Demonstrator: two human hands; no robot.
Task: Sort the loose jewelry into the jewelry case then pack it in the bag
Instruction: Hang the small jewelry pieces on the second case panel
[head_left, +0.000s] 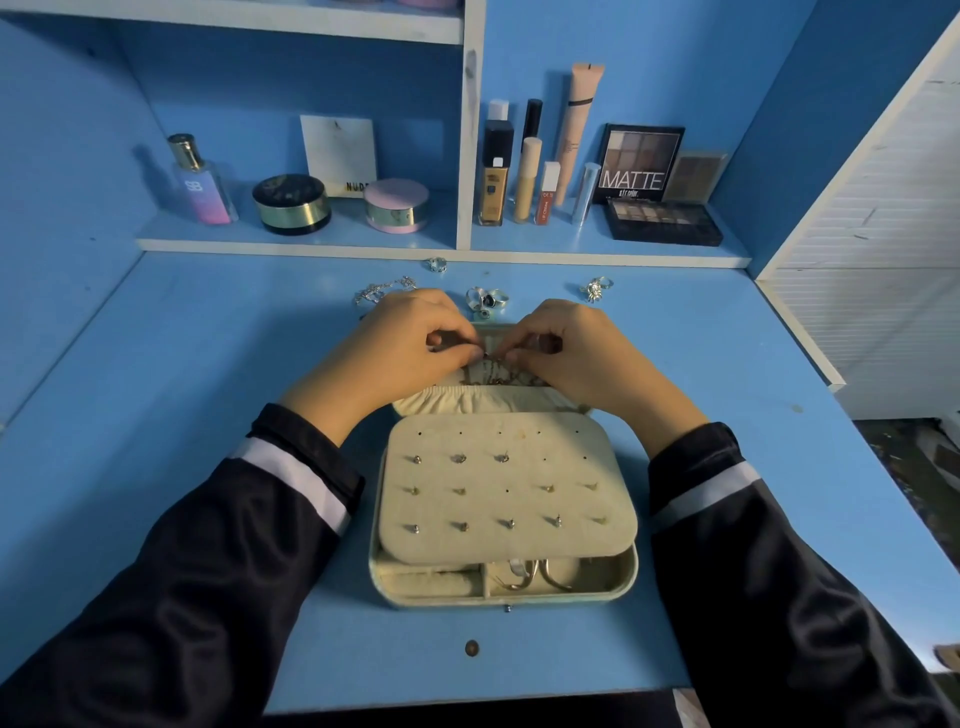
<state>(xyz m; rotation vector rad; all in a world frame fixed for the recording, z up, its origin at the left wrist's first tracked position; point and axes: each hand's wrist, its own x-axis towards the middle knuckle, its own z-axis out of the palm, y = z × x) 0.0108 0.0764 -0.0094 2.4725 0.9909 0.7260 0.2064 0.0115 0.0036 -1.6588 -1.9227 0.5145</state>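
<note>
An open cream jewelry case (626, 582) lies on the blue desk, its earring panel (506, 488) studded with several small earrings. Over the case's raised lid, my left hand (400, 348) and my right hand (576, 353) meet, both pinching a thin chain (496, 364) above the gathered lid pocket (483, 397). Loose pieces lie beyond the hands: a silver chain (384, 291), rings (485, 300), a flower-shaped ring (595, 288) and a small ring (436, 265). Hoop earrings (545, 574) sit in the front compartment. No bag is in view.
A shelf behind the desk carries a perfume bottle (200, 182), two round jars (291, 203), foundation tubes (524, 171) and eyeshadow palettes (662, 221). A white slatted panel (878, 260) stands at the right. The desk's front edge (467, 699) is near my sleeves.
</note>
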